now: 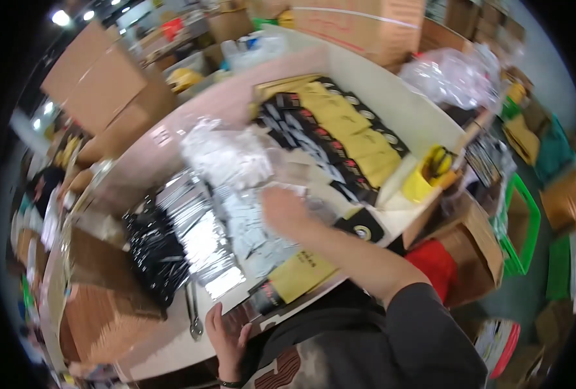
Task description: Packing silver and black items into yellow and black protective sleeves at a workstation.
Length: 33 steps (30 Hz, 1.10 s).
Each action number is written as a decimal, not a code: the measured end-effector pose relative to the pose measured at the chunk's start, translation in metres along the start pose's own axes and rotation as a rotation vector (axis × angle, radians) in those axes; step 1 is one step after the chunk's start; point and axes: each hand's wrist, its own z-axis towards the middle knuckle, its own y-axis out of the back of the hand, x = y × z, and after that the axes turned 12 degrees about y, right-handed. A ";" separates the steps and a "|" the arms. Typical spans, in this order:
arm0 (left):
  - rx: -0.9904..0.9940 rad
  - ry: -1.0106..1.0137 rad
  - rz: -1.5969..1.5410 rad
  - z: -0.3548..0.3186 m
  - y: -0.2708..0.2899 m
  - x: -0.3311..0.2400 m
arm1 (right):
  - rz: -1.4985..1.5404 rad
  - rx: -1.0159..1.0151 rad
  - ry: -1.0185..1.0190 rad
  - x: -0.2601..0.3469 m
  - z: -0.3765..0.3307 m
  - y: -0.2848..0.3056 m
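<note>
My right hand (284,211) reaches across the table, over a heap of small pale blue packets (249,236) and beside a crumpled white plastic bag (226,155). Motion blurs its fingers, so whether they hold anything cannot be made out. Near the front edge, my left hand (228,340) has its thumb and fingers apart and appears to hold nothing. Just to its right lies a yellow-and-black printed pouch (301,275) with a clear end. Shiny silver flat packets (197,227) lie stacked left of the blue heap. Two metal spoons (196,324) rest close to my left hand.
Rows of yellow and black pouches (343,133) fill the far right of the table. A black plastic bag (155,249) and an opened cardboard box (106,318) stand left. A yellow holder (419,185) with scissors sits right, above a cardboard box (472,253) and green crate (534,227).
</note>
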 end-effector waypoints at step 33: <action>-0.316 0.179 0.045 -0.019 -0.019 0.033 | 0.012 0.389 0.894 0.072 0.004 -0.021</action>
